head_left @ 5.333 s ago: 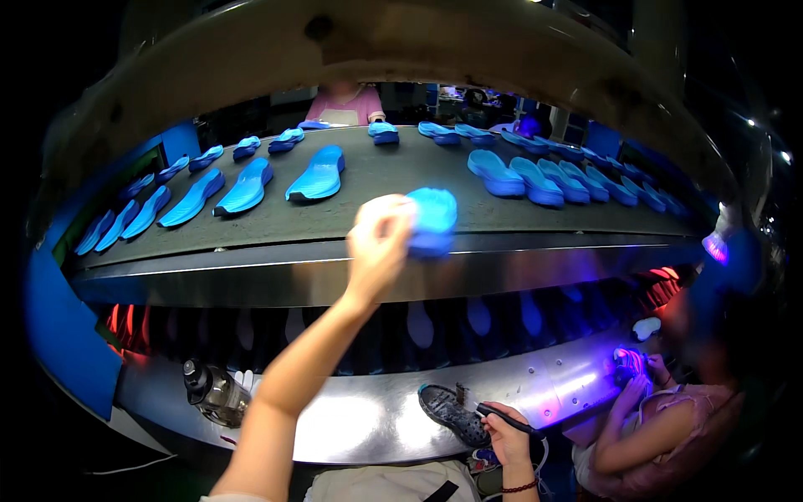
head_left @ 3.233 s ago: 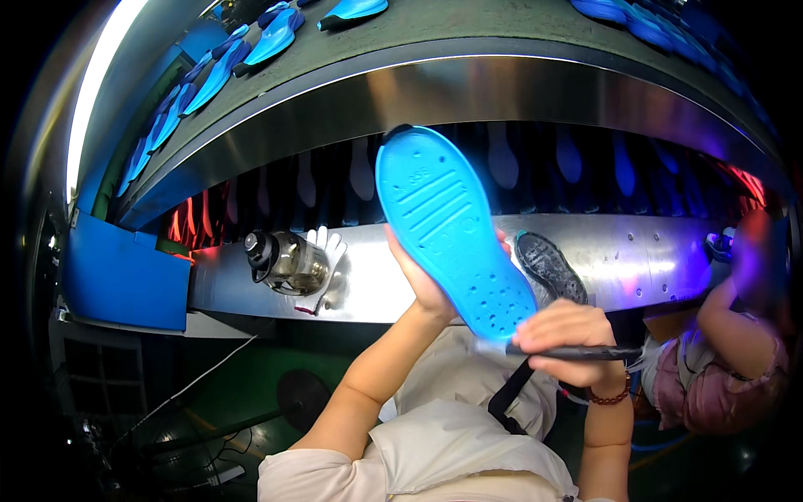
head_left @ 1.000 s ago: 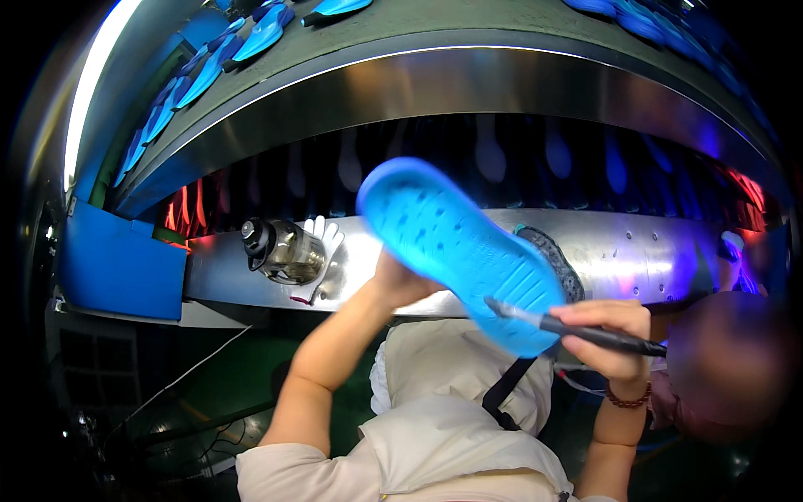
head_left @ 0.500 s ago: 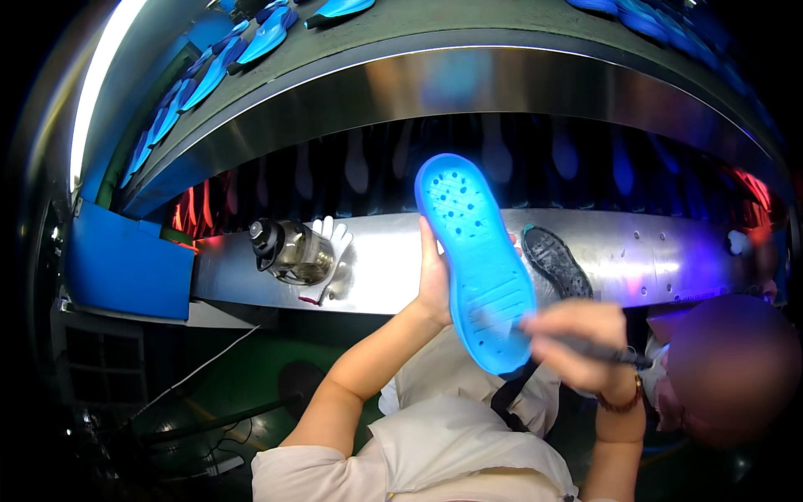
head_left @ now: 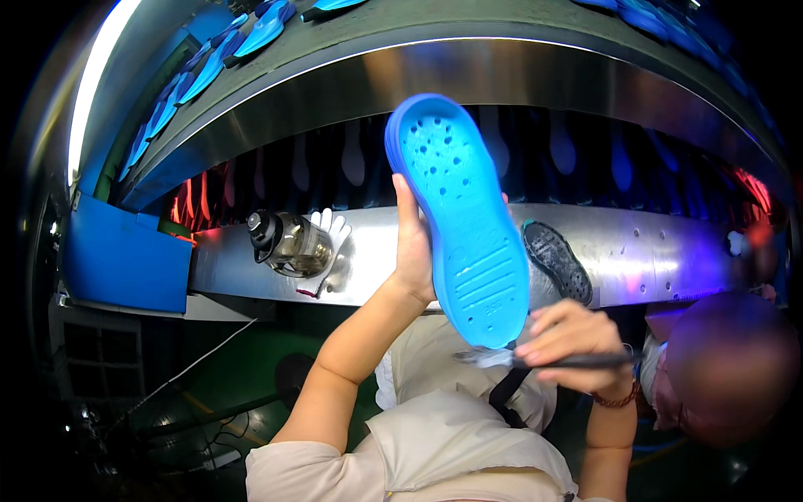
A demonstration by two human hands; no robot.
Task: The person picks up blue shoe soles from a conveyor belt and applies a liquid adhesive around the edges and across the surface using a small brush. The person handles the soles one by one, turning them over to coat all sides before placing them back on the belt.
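My left hand [head_left: 411, 255] grips a bright blue shoe sole [head_left: 473, 234] along its left edge, fingertips showing at the right edge. The sole stands upright and tilted, its hollow side facing me, with small holes at the top and ridges lower down. In my right hand [head_left: 579, 335] is a brush with a black handle [head_left: 590, 361]. Its pale, motion-blurred bristle end points left, just under the sole's bottom end; whether it touches cannot be made out. A dark sole [head_left: 556, 261] lies on the steel ledge [head_left: 623, 238] to the right of the blue one.
A dark-lidded clear bottle [head_left: 294, 244] and a white glove [head_left: 335, 238] sit on the ledge at left. Above, a green conveyor belt [head_left: 435, 18] carries blue soles [head_left: 266, 32] behind a steel edge. Another person [head_left: 728, 368] is close at right.
The blue sole and my left hand have moved up and a little left. The brush has shifted from the sole's lower face to below its bottom end.
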